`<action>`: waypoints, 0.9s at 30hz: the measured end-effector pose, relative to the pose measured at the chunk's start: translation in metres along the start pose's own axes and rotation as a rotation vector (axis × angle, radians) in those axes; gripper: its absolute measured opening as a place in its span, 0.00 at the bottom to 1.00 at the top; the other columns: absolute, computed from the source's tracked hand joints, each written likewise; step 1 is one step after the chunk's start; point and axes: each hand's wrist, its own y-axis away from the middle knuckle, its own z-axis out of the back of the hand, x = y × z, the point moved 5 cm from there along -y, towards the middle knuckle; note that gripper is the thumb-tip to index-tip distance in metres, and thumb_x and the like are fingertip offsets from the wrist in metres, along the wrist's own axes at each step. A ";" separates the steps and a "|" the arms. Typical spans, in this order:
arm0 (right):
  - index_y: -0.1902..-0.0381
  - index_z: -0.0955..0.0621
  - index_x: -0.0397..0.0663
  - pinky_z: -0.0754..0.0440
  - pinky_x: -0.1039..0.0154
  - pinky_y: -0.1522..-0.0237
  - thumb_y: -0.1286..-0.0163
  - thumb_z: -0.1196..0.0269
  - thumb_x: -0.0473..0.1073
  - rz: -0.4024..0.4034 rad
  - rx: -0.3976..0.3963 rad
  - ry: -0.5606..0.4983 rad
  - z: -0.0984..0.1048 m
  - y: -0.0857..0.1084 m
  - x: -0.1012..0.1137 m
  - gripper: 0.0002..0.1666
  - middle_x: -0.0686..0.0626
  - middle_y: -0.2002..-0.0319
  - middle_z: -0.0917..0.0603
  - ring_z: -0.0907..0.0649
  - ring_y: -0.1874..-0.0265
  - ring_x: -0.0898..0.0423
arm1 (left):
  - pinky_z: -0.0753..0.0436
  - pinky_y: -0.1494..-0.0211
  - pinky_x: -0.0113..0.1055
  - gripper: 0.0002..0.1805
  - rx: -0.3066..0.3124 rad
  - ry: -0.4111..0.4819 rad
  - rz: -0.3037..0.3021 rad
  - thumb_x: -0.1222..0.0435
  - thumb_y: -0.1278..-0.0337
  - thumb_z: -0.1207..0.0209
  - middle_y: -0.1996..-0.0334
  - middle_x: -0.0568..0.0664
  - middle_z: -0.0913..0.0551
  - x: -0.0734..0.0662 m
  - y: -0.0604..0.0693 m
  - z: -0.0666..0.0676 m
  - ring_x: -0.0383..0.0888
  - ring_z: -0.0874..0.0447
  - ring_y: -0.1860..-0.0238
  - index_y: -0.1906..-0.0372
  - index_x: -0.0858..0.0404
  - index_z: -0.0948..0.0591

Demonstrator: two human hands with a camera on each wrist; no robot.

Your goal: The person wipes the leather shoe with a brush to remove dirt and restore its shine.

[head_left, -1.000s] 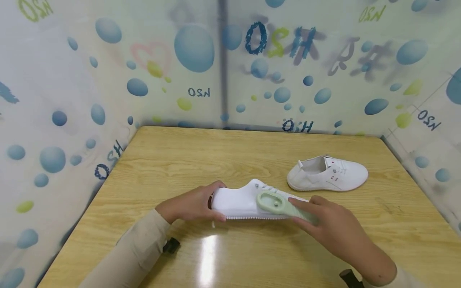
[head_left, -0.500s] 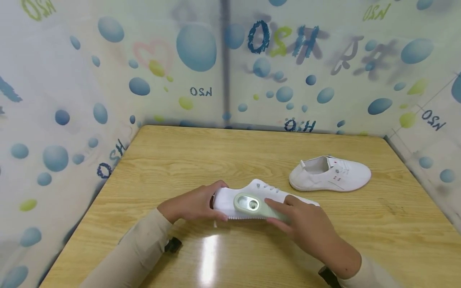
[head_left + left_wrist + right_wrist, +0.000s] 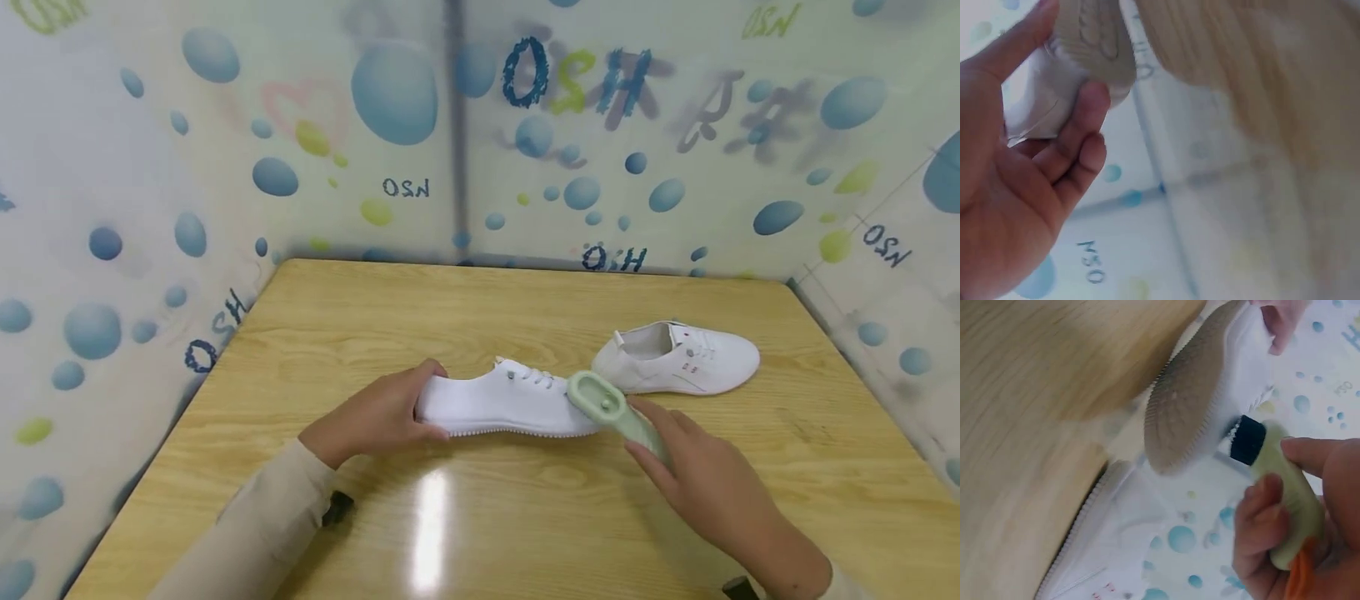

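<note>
My left hand (image 3: 375,412) grips a white lace-up shoe (image 3: 487,404) by its heel, holding it raised above the table. Part of the sole and heel (image 3: 1100,37) shows in the left wrist view, fingers and thumb around it. In my right hand (image 3: 705,475) is a pale green brush (image 3: 600,398), gripped by its handle. Its dark bristles (image 3: 1247,440) lie against or very near the shoe's toe in the right wrist view; exact contact is blurred. An orange cord (image 3: 1300,572) hangs from the handle's end.
A second white shoe (image 3: 697,362) lies upright on the wooden table (image 3: 390,317), behind and right of the held one, toe pointing right. Patterned curtain-like walls (image 3: 405,208) enclose the table at the back and sides.
The brush first slid left along the shoe's side toward the heel, then came back right to the toe. The left hand keeps its grip on the heel.
</note>
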 end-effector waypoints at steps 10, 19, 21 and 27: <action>0.24 0.37 0.56 0.18 0.43 0.58 0.23 0.43 0.49 -0.054 0.170 -0.095 -0.017 0.004 -0.012 0.34 0.37 0.45 0.17 0.15 0.54 0.44 | 0.27 0.76 0.33 0.31 -0.194 -0.510 -0.254 0.50 0.61 0.22 0.66 0.45 0.21 -0.030 0.012 -0.004 0.40 0.32 0.84 0.55 0.54 0.29; 0.22 0.41 0.59 0.16 0.49 0.65 0.30 0.35 0.47 0.026 0.233 0.018 -0.025 0.007 -0.015 0.43 0.40 0.49 0.14 0.13 0.60 0.48 | 0.26 0.78 0.36 0.44 -0.130 -0.422 -0.086 0.49 0.58 0.23 0.68 0.48 0.14 -0.032 0.014 -0.003 0.40 0.27 0.84 0.36 0.52 0.34; 0.22 0.40 0.60 0.18 0.53 0.69 0.32 0.33 0.47 0.043 0.217 0.042 -0.024 0.008 -0.016 0.45 0.42 0.52 0.13 0.14 0.64 0.52 | 0.24 0.74 0.36 0.48 -0.103 -0.327 -0.007 0.49 0.59 0.23 0.65 0.49 0.14 -0.026 0.012 0.000 0.39 0.24 0.80 0.32 0.52 0.36; 0.23 0.38 0.65 0.20 0.56 0.70 0.33 0.32 0.49 0.046 0.216 0.029 -0.024 0.005 -0.017 0.44 0.48 0.56 0.12 0.17 0.67 0.58 | 0.18 0.56 0.41 0.48 -0.023 -0.145 0.117 0.46 0.62 0.22 0.51 0.54 0.15 -0.004 0.006 -0.004 0.44 0.16 0.59 0.34 0.59 0.30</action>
